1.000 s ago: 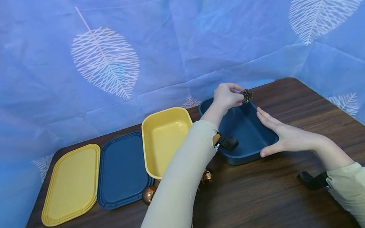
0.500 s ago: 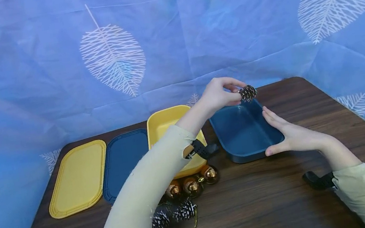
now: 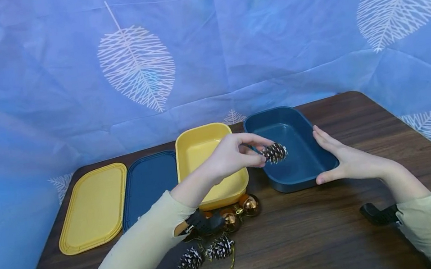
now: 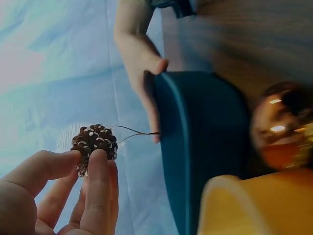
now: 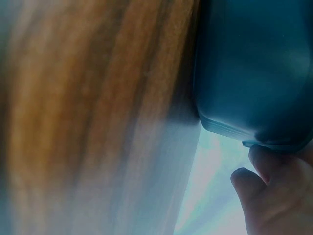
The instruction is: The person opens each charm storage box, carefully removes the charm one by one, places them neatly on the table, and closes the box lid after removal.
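My left hand [image 3: 231,154] pinches a pine cone [image 3: 274,152] between thumb and fingers, above the near left part of the blue box [image 3: 287,185]. In the left wrist view the pine cone [image 4: 95,143] has frosted scales and a thin cord loop. The right hand [image 3: 348,163] is spread against the right side of the blue box, its fingers straight and its thumb by the near corner. In the right wrist view, the right hand's fingers [image 5: 266,164] touch the box's rim [image 5: 274,144]. No contents show in the visible part of the box.
Left of the blue box stands a yellow box [image 3: 228,189]. A blue lid [image 3: 150,184] and a yellow lid [image 3: 92,210] lie farther left. Several copper-coloured baubles [image 3: 250,205] sit before the yellow box, partly hidden by the left wrist. Two frosted pine cones [image 3: 220,247] lie nearer.
My left hand has moved left and nearer with the pine cone, from over the box's far end. The baubles and pine cones on the table have come into sight. The right hand stays at the box.
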Demonstrator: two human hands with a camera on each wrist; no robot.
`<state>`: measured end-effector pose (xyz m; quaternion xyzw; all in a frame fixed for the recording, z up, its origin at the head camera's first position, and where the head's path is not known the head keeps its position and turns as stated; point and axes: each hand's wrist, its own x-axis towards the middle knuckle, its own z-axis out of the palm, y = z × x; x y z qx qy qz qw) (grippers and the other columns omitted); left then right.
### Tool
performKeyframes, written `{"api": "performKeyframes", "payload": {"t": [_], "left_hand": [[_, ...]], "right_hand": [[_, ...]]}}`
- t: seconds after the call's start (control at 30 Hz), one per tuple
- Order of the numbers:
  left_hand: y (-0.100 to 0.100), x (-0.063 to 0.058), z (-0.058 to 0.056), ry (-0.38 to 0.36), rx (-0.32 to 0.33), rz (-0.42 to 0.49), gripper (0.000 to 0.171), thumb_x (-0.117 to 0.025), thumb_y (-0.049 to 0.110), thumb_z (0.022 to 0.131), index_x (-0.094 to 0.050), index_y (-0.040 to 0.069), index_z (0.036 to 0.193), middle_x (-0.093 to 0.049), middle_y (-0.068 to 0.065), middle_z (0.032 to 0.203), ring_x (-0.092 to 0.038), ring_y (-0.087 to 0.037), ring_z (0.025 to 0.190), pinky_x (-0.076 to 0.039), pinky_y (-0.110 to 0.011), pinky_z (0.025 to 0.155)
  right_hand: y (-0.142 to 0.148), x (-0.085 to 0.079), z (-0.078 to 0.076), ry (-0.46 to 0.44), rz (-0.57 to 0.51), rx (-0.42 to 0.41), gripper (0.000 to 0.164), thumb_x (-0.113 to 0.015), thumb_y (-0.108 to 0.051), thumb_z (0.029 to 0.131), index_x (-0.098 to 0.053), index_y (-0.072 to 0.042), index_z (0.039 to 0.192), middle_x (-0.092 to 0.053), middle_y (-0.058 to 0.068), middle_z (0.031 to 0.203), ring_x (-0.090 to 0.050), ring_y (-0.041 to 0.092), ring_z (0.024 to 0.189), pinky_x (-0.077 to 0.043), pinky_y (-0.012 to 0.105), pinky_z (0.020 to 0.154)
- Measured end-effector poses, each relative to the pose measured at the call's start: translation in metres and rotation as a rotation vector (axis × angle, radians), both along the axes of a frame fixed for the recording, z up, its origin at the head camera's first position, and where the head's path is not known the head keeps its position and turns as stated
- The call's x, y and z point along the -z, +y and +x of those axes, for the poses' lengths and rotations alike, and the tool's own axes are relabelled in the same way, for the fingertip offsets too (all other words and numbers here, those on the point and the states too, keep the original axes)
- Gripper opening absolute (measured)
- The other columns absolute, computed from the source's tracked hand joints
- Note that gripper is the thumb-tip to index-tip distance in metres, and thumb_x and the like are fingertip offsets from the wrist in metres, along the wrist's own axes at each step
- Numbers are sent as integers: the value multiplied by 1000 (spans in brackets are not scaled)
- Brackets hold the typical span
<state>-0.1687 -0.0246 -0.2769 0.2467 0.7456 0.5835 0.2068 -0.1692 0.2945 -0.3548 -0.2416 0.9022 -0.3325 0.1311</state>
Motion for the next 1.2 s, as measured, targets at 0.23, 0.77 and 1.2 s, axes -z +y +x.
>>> {"api": "performKeyframes", "payload": {"t": [0.23, 0.77, 1.2], "left_hand": [[-30, 17, 29, 23, 8, -29, 34, -69, -1, 84, -68, 6, 117, -60, -9, 101, -68, -21, 85, -54, -36, 78], [-66, 50, 90, 182, 33, -136, 33, -67, -8, 83, -71, 8, 111, -62, -1, 95, -63, -9, 80, -55, -25, 73], [-62, 62, 110, 307, 92, -335, 31, -67, -5, 84, -72, 13, 109, -59, 9, 96, -57, 1, 80, -50, -14, 68]], "right_hand": [[0, 0, 1, -11, -14, -4, 113, -77, -28, 82, 9, -11, 152, 20, 2, 157, 10, 40, 142, -19, 72, 96], [-2, 0, 0, -10, -21, -16, 112, -75, -30, 84, 11, -11, 152, 22, -1, 156, 12, 38, 141, -18, 73, 96], [-2, 1, 0, -13, -17, -10, 112, -75, -30, 83, 11, -13, 152, 22, -4, 156, 12, 38, 141, -17, 73, 96]]}}
